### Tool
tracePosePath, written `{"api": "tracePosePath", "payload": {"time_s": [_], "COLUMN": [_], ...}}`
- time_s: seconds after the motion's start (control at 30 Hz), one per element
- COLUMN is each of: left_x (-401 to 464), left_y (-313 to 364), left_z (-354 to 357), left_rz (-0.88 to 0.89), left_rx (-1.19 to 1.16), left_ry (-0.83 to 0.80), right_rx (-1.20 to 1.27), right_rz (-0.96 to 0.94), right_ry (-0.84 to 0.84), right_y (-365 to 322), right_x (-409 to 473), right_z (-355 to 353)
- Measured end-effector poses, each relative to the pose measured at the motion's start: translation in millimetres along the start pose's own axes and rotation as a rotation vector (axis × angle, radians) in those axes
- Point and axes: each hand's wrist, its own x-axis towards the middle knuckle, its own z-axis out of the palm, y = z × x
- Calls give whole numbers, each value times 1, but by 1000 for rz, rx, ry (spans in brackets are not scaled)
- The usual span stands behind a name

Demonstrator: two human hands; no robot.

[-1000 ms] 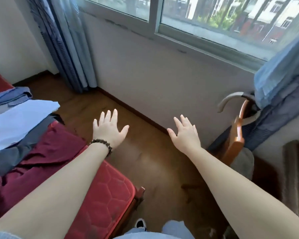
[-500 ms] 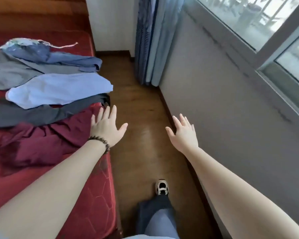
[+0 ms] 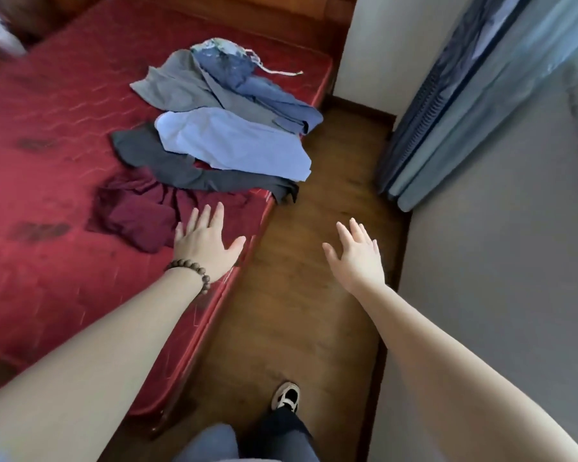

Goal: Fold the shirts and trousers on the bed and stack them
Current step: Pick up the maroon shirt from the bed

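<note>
Several unfolded garments lie in a loose row along the right edge of the red bed (image 3: 47, 181). Nearest me is a crumpled maroon garment (image 3: 132, 220). Beyond it lie a dark grey one (image 3: 167, 168), a pale blue shirt (image 3: 234, 143), a grey garment (image 3: 177, 85) and a darker blue one (image 3: 247, 85). My left hand (image 3: 206, 243), with a bead bracelet on the wrist, hovers with fingers spread at the maroon garment's near edge. Over the floor, my right hand (image 3: 356, 253) is spread too and holds nothing.
A narrow strip of wooden floor (image 3: 301, 295) runs between the bed and the grey wall (image 3: 501, 278) on the right. Blue-grey curtains (image 3: 447, 105) hang at the far right. My foot in a dark shoe (image 3: 286, 396) stands on the floor below.
The view has swung left from the window and wall toward the bed, bringing the whole row of garments into sight. Both hands stay outstretched and spread, holding nothing.
</note>
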Motion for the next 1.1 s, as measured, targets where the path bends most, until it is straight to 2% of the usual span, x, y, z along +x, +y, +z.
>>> {"api": "tracePosePath", "payload": {"time_s": [0.2, 0.43, 0.6, 1.1], "left_x": [-16, 2, 29, 156], "left_y": [-24, -35, -47, -116], "left_z": [-5, -23, -20, -11], "left_rz": [-212, -307, -374, -717], "left_rx": [18, 3, -29, -206], "left_ry": [37, 117, 133, 111], "right_rx": [4, 15, 4, -194], "right_rz": [-192, -354, -437, -707], "right_ry": [-59, -60, -44, -246], "right_y": [-26, -59, -86, -239], "right_x": [33, 72, 114, 290], "right_z": [7, 7, 13, 33]}}
